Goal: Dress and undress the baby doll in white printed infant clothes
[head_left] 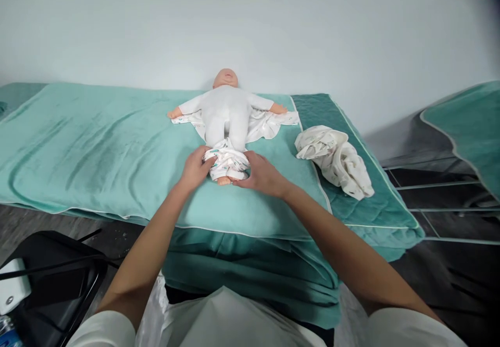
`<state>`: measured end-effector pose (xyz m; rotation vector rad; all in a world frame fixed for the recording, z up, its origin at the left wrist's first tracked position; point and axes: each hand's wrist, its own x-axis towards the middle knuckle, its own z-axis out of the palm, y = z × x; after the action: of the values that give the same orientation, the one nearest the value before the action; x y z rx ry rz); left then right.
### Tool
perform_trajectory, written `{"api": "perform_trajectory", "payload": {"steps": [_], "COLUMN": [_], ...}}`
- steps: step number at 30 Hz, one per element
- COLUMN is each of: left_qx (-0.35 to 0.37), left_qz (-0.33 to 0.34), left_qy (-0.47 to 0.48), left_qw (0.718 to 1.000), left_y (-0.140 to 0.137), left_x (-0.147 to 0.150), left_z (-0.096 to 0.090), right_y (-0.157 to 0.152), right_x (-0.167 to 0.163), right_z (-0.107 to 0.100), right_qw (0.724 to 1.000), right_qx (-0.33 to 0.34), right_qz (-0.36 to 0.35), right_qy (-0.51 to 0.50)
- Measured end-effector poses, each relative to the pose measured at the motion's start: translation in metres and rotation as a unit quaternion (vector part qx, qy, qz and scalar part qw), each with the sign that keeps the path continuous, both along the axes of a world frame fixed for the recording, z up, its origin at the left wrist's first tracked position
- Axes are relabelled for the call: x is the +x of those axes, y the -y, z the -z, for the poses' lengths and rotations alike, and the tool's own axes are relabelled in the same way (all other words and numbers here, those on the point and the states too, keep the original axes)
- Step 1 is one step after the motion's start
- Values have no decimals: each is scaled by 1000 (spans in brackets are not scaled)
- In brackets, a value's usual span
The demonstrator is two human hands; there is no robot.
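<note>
A baby doll [225,107] with a white cloth body lies on its back on the green bed, its head towards the wall and both arms spread. Bunched around its lower legs are white printed baby pants [226,160], with the feet showing below. My left hand [196,167] grips the pants at their left side, thumb on top. On the right side my right hand [262,172] pinches them, its fingers partly hidden by the cloth. Beneath the doll's arms a printed baby shirt [265,124] is spread open.
A crumpled white printed cloth [335,159] lies on the bed [97,149] at the right. The wall [250,29] rises behind. At the lower left stands a black chair [58,279] with a white device [14,284] on it. A metal rack [441,185] is at the right.
</note>
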<state>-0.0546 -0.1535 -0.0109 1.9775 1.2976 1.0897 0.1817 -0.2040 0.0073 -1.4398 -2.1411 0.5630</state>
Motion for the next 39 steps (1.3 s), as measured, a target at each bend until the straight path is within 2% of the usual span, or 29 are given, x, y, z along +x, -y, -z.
{"api": "perform_trajectory", "payload": {"steps": [5,9,12,14,17,19,21,23,25,27,29,31,32,34,37,39], "left_qx": [-59,-116,-169,-199,-223,-222,-203,-170,-130,-71,-1,62,78,72,6,-25], "left_qz": [27,48,90,124,172,193,213,236,260,243,196,165,166,198,266,283], "left_qy": [-4,-18,-30,-35,-58,-84,-107,-118,-121,-129,-152,-194,-219,-259,-284,-288], "left_qw": [998,992,981,971,958,952,950,950,949,959,969,965,958,943,921,915], "left_y": [19,31,44,53,63,68,73,78,84,88,90,90,90,90,90,88], "left_x": [-9,-12,-15,-18,-24,-29,-32,-34,-34,-32,-29,-26,-25,-23,-22,-23], "left_z": [-14,-34,-50,-59,-75,-93,-118,-151,-187,-222,-252,-276,-287,-304,-318,-317], "right_y": [0,5,14,22,33,39,42,40,35,30,29,32,35,42,52,59], "right_x": [1,2,3,4,9,13,18,24,28,28,20,8,2,-10,-20,-22], "right_z": [-16,-30,-39,-46,-65,-87,-114,-144,-174,-205,-235,-262,-273,-292,-310,-315], "right_qw": [999,992,989,989,969,945,934,949,977,990,992,986,981,976,981,988], "right_qx": [-32,-99,-116,-139,-218,-264,-275,-237,-149,-67,-58,-109,-131,-127,-45,5], "right_qz": [20,54,78,44,-71,-140,-182,-173,-100,-42,-56,-107,-130,-163,-172,-154], "right_qy": [36,47,46,-1,-97,-133,-134,-119,-112,-115,-100,-67,-58,-68,-75,-25]}}
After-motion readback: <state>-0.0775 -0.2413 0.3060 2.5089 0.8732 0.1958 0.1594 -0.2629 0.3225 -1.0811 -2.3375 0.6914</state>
